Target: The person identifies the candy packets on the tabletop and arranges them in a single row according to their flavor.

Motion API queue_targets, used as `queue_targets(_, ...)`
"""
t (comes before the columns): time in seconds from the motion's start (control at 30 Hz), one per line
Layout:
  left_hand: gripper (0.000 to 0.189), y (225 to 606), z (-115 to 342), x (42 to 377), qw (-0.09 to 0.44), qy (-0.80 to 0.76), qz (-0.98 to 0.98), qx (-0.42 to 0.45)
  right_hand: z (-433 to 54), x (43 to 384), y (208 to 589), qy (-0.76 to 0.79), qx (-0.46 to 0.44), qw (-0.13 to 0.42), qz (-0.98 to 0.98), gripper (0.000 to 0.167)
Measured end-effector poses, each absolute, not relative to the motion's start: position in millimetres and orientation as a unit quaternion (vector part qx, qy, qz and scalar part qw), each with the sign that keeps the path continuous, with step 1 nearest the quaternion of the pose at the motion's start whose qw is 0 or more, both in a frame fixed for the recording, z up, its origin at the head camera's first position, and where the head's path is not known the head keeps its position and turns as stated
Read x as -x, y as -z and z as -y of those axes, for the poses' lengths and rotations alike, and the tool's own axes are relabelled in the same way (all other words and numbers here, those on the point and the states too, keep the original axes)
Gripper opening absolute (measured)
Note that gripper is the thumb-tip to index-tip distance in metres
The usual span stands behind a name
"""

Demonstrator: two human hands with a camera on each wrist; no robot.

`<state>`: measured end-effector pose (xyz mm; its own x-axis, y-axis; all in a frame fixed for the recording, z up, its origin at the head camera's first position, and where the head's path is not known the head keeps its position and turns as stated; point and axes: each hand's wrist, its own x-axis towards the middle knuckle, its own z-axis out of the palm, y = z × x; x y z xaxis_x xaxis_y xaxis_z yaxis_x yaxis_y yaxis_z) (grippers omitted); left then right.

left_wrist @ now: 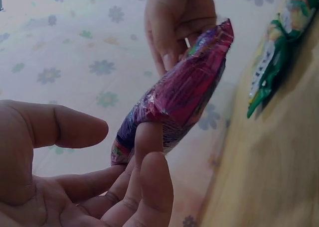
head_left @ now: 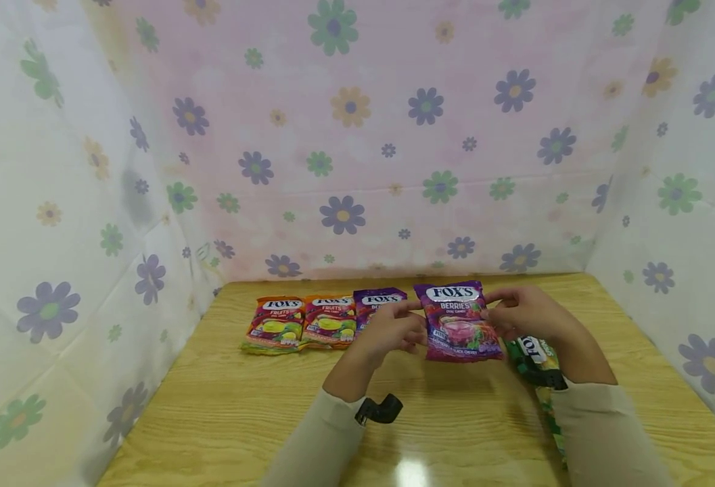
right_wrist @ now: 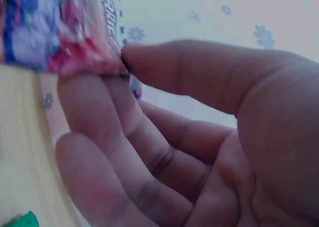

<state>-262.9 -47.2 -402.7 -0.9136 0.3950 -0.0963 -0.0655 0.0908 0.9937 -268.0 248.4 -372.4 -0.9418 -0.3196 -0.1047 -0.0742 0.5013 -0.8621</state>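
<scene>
A purple bag of Fox's berries candy (head_left: 457,321) is held up off the table, its printed front facing the head camera. My right hand (head_left: 530,312) pinches its right edge, thumb in front and fingers behind, as the right wrist view shows. On the other side, my left hand (head_left: 387,331) supports the bag with extended fingers touching it; in the left wrist view the thumb (left_wrist: 79,127) stands apart from the wrapper. Behind the left hand, a second purple berries bag (head_left: 377,299) is partly hidden. A green candy bag (head_left: 523,358) lies below my right wrist, partly covered by it.
Two orange-red bags of fruits candy, one at the far left (head_left: 281,326) and one beside it (head_left: 331,323), continue the row along the back of the wooden table (head_left: 235,412). Flower-patterned cloth (head_left: 345,135) encloses the back and both sides.
</scene>
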Motion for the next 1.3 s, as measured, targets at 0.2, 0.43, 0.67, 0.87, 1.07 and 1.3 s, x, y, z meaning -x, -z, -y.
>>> queue_targets(0.2, 0.051, 403, 46, 271, 0.156, -0.672, -0.718, -0.093, -243, 273, 378, 0.490, 0.104, 0.096, -0.860, 0.051)
queue_targets(0.43, 0.049, 411, 44, 275, 0.152, -0.687, -0.707, -0.071, -236, 280, 388, 0.485, 0.093, 0.070, -0.867, 0.052)
queue_targets(0.67, 0.048, 422, 41, 281, 0.151, -0.697, -0.699, -0.057, -230, 288, 403, 0.476, 0.079, 0.049, -0.874, 0.051)
queue_targets(0.87, 0.059, 432, 40, 285, 0.136, -0.694, -0.704, -0.062, -220, 293, 415, 0.470, 0.090, 0.032, -0.878, 0.049)
queue_targets(1.07, 0.065, 440, 40, 290, 0.129, -0.692, -0.707, -0.059, -212, 298, 429, 0.476, 0.081, 0.027, -0.875, 0.053)
queue_targets(1.3, 0.067, 448, 40, 294, 0.132, -0.703, -0.697, -0.055, -209, 305, 442, 0.489, 0.067, 0.031, -0.869, 0.054)
